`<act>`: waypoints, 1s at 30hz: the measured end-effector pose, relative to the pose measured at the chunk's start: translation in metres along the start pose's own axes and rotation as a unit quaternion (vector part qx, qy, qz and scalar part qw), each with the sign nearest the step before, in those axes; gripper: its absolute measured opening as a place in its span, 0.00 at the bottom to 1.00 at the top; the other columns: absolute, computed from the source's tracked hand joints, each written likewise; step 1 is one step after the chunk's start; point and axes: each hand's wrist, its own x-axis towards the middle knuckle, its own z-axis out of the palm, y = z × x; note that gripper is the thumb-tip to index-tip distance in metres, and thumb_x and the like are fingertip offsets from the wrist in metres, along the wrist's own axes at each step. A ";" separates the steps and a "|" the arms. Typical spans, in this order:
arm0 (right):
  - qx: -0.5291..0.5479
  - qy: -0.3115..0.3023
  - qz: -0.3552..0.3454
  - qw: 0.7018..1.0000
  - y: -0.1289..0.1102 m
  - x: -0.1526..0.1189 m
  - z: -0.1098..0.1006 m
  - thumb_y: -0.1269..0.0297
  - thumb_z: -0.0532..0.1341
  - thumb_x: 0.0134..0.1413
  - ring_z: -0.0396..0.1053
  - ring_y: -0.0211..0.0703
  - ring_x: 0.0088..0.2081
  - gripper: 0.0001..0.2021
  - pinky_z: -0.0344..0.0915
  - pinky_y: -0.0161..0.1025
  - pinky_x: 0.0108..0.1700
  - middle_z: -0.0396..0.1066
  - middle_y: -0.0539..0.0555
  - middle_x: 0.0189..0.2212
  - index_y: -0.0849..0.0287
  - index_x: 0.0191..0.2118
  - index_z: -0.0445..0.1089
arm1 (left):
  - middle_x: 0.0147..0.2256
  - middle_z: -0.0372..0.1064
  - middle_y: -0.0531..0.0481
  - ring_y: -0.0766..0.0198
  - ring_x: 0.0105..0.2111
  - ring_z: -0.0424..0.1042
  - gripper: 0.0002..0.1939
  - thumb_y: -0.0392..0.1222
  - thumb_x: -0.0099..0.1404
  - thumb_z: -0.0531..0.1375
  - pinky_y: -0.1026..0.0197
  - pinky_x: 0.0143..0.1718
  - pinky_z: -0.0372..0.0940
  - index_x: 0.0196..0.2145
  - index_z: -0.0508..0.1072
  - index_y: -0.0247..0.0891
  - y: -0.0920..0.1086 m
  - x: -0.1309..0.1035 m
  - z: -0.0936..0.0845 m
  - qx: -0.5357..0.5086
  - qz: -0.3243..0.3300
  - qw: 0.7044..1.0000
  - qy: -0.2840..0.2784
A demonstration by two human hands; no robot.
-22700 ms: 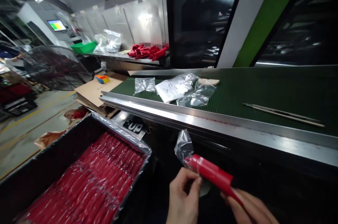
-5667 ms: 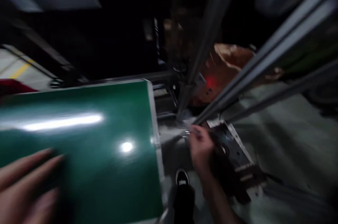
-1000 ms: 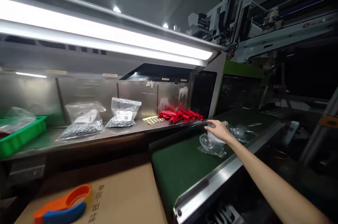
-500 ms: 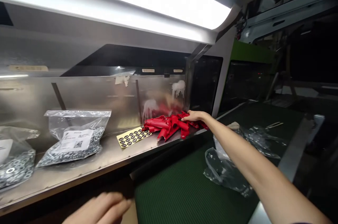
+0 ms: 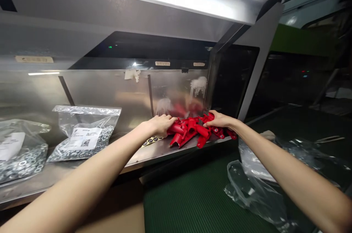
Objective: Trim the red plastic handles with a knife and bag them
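Observation:
A heap of red moulded plastic parts, like hollow tool housings, lies on the metal ledge. My left hand is at the heap's left end, its fingers curled over a red plastic part. At the right side, my right hand pinches another red plastic part between thumb and fingers. The fingertips of both hands are partly hidden. Under my left hand, a pale yellow sheet of round black stickers is mostly covered.
Two clear bags of metal washers stand on the ledge to the left, the nearer-to-centre bag carrying a white label. Below lies a green ribbed conveyor belt with crumpled clear plastic bags. A cardboard box is beneath the ledge.
My left hand has moved up and forward from the lower edge to the red parts. My right hand stays at the heap. The view has shifted slightly.

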 end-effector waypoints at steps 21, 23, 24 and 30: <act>0.483 -0.080 0.126 0.863 -0.009 -0.125 -0.013 0.57 0.62 0.57 0.73 0.47 0.36 0.13 0.75 0.47 0.31 0.73 0.54 0.35 0.56 0.45 0.67 | 0.37 0.70 0.48 0.67 0.27 0.70 0.14 0.45 0.70 0.51 0.64 0.25 0.66 0.48 0.65 0.34 0.045 0.006 -0.045 -0.330 -0.124 0.936 0.014; 0.514 -0.093 0.134 0.842 -0.015 -0.127 -0.005 0.56 0.61 0.57 0.74 0.49 0.39 0.12 0.75 0.47 0.32 0.74 0.55 0.38 0.56 0.44 0.68 | 0.37 0.70 0.47 0.67 0.29 0.70 0.15 0.47 0.70 0.52 0.63 0.27 0.67 0.45 0.67 0.33 0.051 0.022 -0.045 -0.337 -0.125 0.933 -0.019; 0.527 -0.100 0.134 0.833 -0.018 -0.126 -0.002 0.56 0.61 0.58 0.74 0.50 0.39 0.12 0.75 0.47 0.31 0.74 0.56 0.40 0.56 0.44 0.69 | 0.36 0.70 0.47 0.67 0.29 0.71 0.15 0.48 0.70 0.53 0.63 0.28 0.68 0.44 0.68 0.32 0.052 0.030 -0.046 -0.333 -0.127 0.934 -0.032; 0.575 -0.109 0.127 0.801 -0.031 -0.121 0.006 0.55 0.58 0.60 0.73 0.46 0.32 0.12 0.74 0.47 0.28 0.75 0.56 0.40 0.57 0.42 0.70 | 0.36 0.70 0.47 0.65 0.32 0.70 0.15 0.48 0.68 0.57 0.59 0.33 0.70 0.43 0.70 0.32 0.057 0.057 -0.044 -0.285 -0.139 0.943 -0.100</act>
